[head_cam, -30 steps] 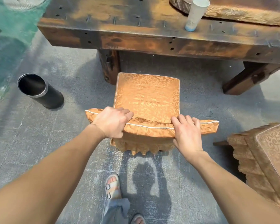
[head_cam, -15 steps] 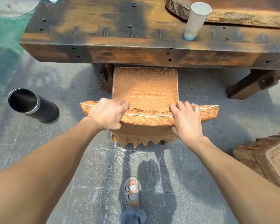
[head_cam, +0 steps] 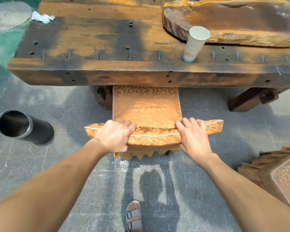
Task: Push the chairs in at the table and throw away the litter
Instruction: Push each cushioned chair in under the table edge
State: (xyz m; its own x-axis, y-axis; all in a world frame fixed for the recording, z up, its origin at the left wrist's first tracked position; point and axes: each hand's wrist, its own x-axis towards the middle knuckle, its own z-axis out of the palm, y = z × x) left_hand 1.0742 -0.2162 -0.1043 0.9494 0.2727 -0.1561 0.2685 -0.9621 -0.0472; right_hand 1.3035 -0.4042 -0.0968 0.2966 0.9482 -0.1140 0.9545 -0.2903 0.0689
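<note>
1. A sandalled foot [head_cam: 134,215] stood on the grey paving, and a second chair [head_cam: 278,180] sat at the right edge, well apart from the table [head_cam: 107,71].
2. The left hand [head_cam: 115,136] and right hand [head_cam: 193,137] each gripped the padded top of the back of the chair [head_cam: 146,106], fingers curled over it.
3. The front of the chair's seat lay under the table edge.
4. A black bin [head_cam: 22,126] stood open-mouthed on the floor to the left.
5. A paper cup [head_cam: 195,43] stood on the table beside a wood slab [head_cam: 241,22]; a crumpled tissue [head_cam: 42,17] lay at the far left corner.
</note>
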